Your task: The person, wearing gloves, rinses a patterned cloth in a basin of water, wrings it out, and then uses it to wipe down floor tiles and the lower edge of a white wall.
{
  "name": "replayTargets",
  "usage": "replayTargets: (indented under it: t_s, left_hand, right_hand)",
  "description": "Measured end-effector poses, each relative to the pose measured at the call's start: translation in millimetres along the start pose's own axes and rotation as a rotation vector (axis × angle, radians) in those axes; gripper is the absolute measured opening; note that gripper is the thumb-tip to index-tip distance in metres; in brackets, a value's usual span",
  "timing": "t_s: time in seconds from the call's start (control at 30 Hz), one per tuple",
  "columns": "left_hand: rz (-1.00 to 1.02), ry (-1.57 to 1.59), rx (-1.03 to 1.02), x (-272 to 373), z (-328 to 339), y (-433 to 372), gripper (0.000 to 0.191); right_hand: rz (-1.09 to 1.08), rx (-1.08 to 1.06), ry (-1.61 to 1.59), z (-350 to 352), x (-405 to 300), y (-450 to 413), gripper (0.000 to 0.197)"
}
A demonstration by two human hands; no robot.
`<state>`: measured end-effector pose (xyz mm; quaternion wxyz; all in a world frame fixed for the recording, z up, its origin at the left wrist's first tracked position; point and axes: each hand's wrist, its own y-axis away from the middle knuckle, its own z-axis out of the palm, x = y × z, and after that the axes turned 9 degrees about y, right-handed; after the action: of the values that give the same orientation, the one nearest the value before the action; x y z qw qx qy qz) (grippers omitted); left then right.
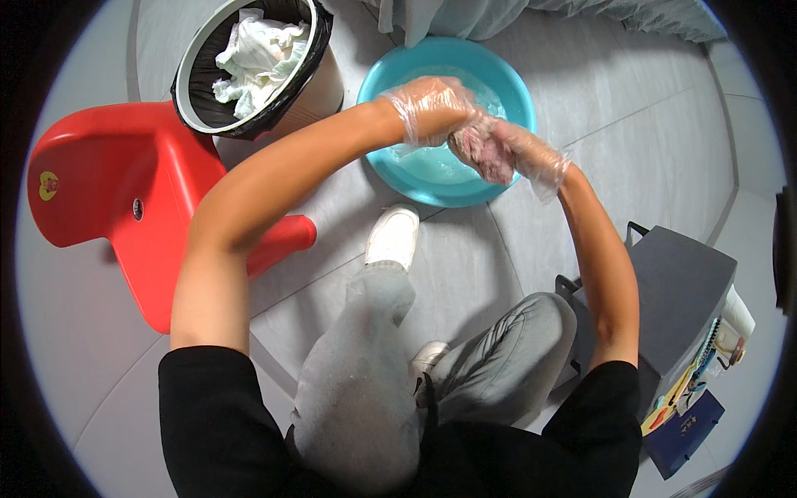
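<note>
Both of my hands wear clear plastic gloves and are above a turquoise plastic basin (pixel 436 198) of water on the floor. Between them is a bunched wet pinkish-grey cloth (pixel 489 152). My left hand (pixel 439 109) closes on the upper end of the bundle, its fingers partly hidden by the glove's glare. Gripping the cloth from the right is my right hand (pixel 529 149), near the basin's right rim. Pale, slightly foamy water (pixel 436 165) shows below the hands.
A bin (pixel 324 87) lined with a black bag holds white crumpled cloths or wipes (pixel 261 62). The red plastic chair (pixel 143 168) stands at left, and a dark grey cabinet (pixel 679 292) at right with brushes beside it. A pale translucent curtain (pixel 473 15) hangs behind the basin.
</note>
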<state>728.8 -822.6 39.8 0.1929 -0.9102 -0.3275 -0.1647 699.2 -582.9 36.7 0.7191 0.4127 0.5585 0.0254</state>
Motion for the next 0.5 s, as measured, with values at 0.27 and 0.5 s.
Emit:
replayTargets:
  t_s: [0.27, 0.5]
  left_hand:
    - [0.599, -0.185, 0.204, 21, -49, -24, 0.017]
    - [0.793, -0.212, 0.304, 11, -64, -27, 0.023]
  right_hand:
    - [-0.265, -0.579, -0.484, 46, -17, -10, 0.111]
    - [-0.22, -0.619, -0.892, 84, -29, 12, 0.084]
